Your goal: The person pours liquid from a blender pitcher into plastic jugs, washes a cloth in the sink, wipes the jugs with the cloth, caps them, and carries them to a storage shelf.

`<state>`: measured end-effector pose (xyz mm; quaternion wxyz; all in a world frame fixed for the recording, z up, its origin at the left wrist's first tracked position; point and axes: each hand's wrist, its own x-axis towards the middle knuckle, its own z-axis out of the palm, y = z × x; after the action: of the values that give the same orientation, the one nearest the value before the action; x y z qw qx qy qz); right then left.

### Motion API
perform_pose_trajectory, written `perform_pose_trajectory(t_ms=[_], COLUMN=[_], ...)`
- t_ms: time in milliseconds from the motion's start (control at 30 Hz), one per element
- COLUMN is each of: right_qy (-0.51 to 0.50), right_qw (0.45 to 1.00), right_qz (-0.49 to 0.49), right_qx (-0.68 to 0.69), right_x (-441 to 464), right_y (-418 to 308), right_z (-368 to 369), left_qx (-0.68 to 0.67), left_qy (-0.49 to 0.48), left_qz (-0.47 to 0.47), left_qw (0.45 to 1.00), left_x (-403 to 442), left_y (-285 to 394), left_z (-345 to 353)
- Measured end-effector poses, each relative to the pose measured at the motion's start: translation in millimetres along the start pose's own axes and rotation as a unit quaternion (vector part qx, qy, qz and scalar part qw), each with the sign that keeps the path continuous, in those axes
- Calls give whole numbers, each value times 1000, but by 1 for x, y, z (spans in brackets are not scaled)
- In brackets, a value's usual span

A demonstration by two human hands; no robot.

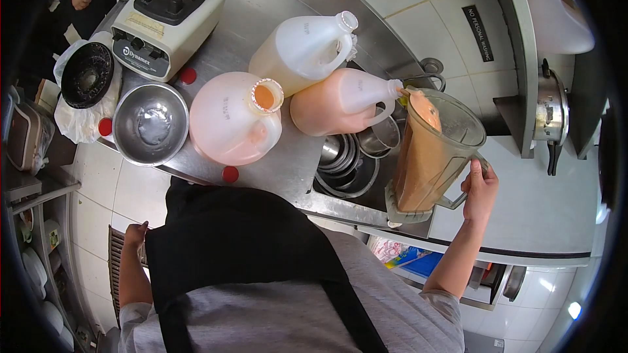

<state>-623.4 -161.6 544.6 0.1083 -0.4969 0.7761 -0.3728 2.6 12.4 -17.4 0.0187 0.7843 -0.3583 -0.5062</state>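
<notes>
The handle (451, 201) of a clear blender jar (428, 157) is gripped by the right hand (481, 189), whose fingers are wrapped around its upper part. The jar is thus held just to the left of that hand and well to the right of the left hand (135, 235). It is filled for most of its height with an orange mixture (415, 167), and its lip is brought up to the neck of a plastic bottle of peach liquid (330, 106), which is set farther left of the right hand; whether the two touch cannot be told. The left hand is hung low beside the black apron (242, 229), its fingers curled in; whether anything is held in it cannot be told. Ahead of the left hand, a metal bowl (140, 101) is set at the edge of the steel tabletop (281, 163), with a blender base (167, 23) placed beyond it. Between the hands, farther forward, a rounder bottle of pink liquid (222, 117) is left uncapped, and a bottle of pale liquid (291, 55) is placed behind it. Three red caps (229, 174) are scattered around the bowl and the rounder bottle. Metal pans (337, 157) are stacked left of the right hand, between the peach bottle and the jar.
</notes>
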Motion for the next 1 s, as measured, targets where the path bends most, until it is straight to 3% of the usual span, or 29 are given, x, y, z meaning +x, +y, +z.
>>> perform_pose_trajectory(t_ms=[367,700,1000], right_qy=[6,4,-4], right_qw=[999,998,997], right_qz=[-5,-26,-34], right_qx=[-38,-57,-73], right_x=[0,3,7], right_y=[-2,-2,-8], right_z=[1,0,2], left_qx=[-31,-37,68], left_qy=[-7,-11,26], left_qz=[40,18,7], left_qw=[999,999,997], left_x=[-4,-32,-46], left_y=[2,-1,-26], left_z=[7,14,27])
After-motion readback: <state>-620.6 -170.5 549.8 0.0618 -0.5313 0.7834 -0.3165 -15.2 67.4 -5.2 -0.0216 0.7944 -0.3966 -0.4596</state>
